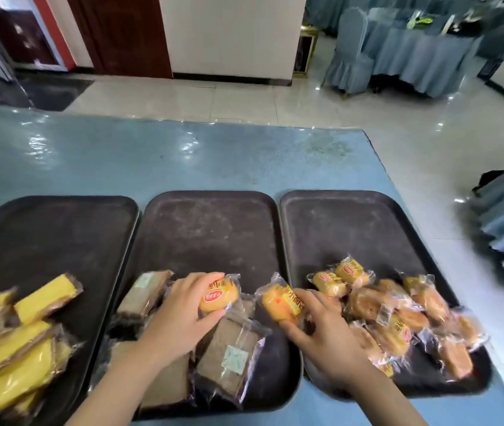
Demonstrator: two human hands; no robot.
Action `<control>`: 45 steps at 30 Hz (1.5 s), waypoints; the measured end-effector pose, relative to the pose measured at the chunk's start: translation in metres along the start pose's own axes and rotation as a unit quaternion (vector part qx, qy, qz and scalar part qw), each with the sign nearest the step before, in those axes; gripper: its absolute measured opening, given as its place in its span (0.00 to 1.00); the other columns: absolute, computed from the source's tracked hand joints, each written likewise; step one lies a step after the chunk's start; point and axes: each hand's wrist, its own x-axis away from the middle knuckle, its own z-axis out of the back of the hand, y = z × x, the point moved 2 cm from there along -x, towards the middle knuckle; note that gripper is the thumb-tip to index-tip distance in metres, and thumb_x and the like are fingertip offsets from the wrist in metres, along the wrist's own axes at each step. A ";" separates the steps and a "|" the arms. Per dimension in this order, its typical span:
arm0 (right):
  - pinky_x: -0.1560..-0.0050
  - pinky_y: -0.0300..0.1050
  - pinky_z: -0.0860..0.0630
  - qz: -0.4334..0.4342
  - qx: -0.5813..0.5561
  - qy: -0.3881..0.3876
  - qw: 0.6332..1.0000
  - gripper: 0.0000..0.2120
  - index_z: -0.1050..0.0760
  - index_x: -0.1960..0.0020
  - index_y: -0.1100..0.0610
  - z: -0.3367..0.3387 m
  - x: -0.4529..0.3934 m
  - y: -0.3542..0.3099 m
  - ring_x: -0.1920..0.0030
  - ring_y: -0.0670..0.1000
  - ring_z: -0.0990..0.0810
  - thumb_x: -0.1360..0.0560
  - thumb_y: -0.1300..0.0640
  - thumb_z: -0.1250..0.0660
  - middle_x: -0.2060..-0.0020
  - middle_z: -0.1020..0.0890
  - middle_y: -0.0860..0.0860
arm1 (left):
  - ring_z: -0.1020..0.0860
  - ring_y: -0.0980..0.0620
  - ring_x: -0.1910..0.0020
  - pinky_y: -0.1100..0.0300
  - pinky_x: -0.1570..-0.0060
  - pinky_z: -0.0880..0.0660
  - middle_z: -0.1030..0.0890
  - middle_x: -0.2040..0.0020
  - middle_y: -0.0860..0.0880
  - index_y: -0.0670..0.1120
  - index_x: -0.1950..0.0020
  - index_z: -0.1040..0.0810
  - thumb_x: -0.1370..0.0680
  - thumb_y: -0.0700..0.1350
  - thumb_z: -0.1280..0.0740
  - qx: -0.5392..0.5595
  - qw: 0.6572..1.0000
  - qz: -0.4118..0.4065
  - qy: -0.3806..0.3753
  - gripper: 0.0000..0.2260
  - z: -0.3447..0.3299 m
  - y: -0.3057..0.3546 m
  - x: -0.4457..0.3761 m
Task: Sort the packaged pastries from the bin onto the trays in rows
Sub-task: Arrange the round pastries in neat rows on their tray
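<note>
I see three dark trays side by side, left tray [60, 229] bearing yellow cake slices [20, 342], middle tray [210, 229] brown slices [229, 358], right tray [352, 229] heaped round golden pastries [398, 312] at lower right, all in clear wrappers.

We have both bare forearms reaching in from the bottom edge, angled forward and a little toward each other, backs of the hands turned up to the camera. Our left hand [180, 315] has its fingers curled over the top of a wrapped round orange pastry [218, 295], with the thumb tucked under its near side. Our right hand [321, 327] sits just beside the left, apart from it, its fingers and thumb curled around a second wrapped orange pastry [279, 304] that it grips from the right.
</note>
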 end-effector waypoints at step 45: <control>0.35 0.33 0.35 0.124 -0.093 -0.009 0.988 0.19 0.28 0.36 0.45 0.137 -0.020 0.175 0.33 0.43 0.30 0.25 0.47 0.32 0.37 0.29 0.37 | 0.20 0.53 0.41 0.50 0.39 0.24 0.19 0.41 0.53 0.64 0.37 0.29 0.32 0.64 0.27 0.476 0.862 0.172 -0.032 0.26 -0.189 0.213 -0.109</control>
